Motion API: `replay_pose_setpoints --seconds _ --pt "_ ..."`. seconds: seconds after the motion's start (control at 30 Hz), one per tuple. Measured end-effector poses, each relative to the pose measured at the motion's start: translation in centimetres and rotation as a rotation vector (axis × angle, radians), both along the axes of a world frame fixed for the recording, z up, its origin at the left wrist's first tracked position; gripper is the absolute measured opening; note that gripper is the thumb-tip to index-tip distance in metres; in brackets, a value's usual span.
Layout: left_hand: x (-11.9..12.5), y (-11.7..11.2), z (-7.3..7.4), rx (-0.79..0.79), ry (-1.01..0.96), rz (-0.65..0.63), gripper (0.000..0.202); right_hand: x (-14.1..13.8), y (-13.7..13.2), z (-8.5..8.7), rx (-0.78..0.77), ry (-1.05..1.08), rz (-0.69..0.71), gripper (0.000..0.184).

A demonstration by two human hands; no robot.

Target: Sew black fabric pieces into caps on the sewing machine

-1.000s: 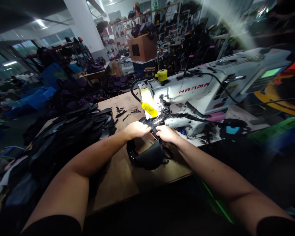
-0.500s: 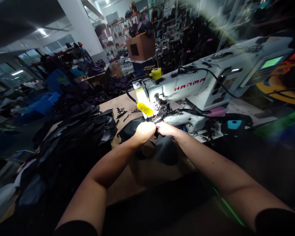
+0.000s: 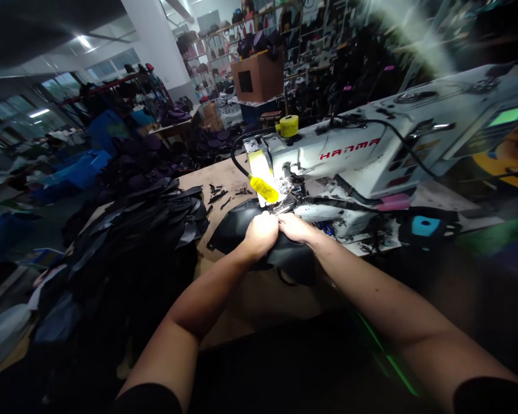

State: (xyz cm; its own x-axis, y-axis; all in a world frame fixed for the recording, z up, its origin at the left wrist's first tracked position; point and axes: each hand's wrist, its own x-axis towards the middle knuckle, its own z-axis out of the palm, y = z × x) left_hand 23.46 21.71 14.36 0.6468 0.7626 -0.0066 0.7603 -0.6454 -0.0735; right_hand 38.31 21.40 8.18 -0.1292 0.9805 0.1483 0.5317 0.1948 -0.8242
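Left grip (image 3: pixel 260 236) and right grip (image 3: pixel 295 227) pinched the black panel (image 3: pixel 228 233) close by the presser foot (image 3: pixel 289 192); a slip risked catching fingers.

**Black sleeves, bare forearms**

The person is wearing a black garment, and its left sleeve (image 3: pixel 149 401) and right sleeve (image 3: pixel 490 397) are showing only as dark, curved edges along the bottom of the head view. Below those hems, the left forearm (image 3: pixel 185 310) and right forearm (image 3: pixel 392 310) are appearing bare, broad near the sleeves and narrowing toward the wrists. Small dark flecks are dotting the right forearm. The left hand (image 3: pixel 260 236) and right hand (image 3: pixel 296 227) are bare as well, with the back of the left hand shining brightly under the light.
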Motion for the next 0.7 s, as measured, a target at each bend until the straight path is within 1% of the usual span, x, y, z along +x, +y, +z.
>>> replay_pose_setpoints --seconds 0.07,0.13,0.17,0.23,0.3,0.37,0.4,0.43,0.5,0.53,0.6,0.67,0.7 --pt "0.9 0.2 -0.3 -0.024 -0.020 0.074 0.032 -0.3 -0.2 -0.2 -0.023 0.006 0.005 0.018" --pt "1.3 0.2 -1.0 -0.022 -0.073 0.121 0.032 -0.3 -0.5 -0.6 -0.043 -0.023 -0.006 0.017" --pt "1.3 0.2 -1.6 0.004 -0.112 0.130 0.031 -0.3 -0.6 -0.7 -0.050 -0.042 -0.013 0.017" --pt "0.7 0.0 -2.8 0.117 -0.183 0.132 0.028 -0.2 -0.9 -0.8 -0.056 -0.083 -0.033 0.018" --pt "-0.5 -0.5 -3.9 0.260 -0.211 0.140 0.027 -0.4 -1.2 -0.6 -0.063 -0.092 -0.077 0.017" --pt "-2.1 -1.0 -4.2 0.355 -0.197 0.174 0.028 -0.8 -1.8 -0.2 -0.096 -0.022 -0.107 0.013" --pt "-3.0 -1.2 -3.9 0.372 -0.181 0.187 0.029 -1.1 -2.1 0.0 -0.132 0.047 -0.114 0.012" --pt "-3.9 -1.5 -3.4 0.375 -0.156 0.191 0.030 -1.3 -2.4 0.2 -0.178 0.135 -0.115 0.015" --pt "-5.5 -1.8 -1.8 0.338 -0.070 0.152 0.030 -1.9 -2.9 0.5 -0.281 0.317 -0.119 0.024" --pt "-6.2 -1.9 -0.7 0.302 -0.014 0.107 0.030 -2.2 -3.2 0.6 -0.320 0.386 -0.129 0.026" --pt "-6.9 -2.0 1.3 0.208 0.085 -0.015 0.030 -2.7 -3.4 0.6 -0.336 0.455 -0.148 0.026" --pt "-6.9 -2.1 2.7 0.114 0.134 -0.138 0.030 -3.0 -3.4 0.3 -0.299 0.449 -0.161 0.025" --pt "-6.6 -2.2 3.2 0.075 0.146 -0.187 0.030 -3.1 -3.4 0.1 -0.271 0.430 -0.166 0.025"
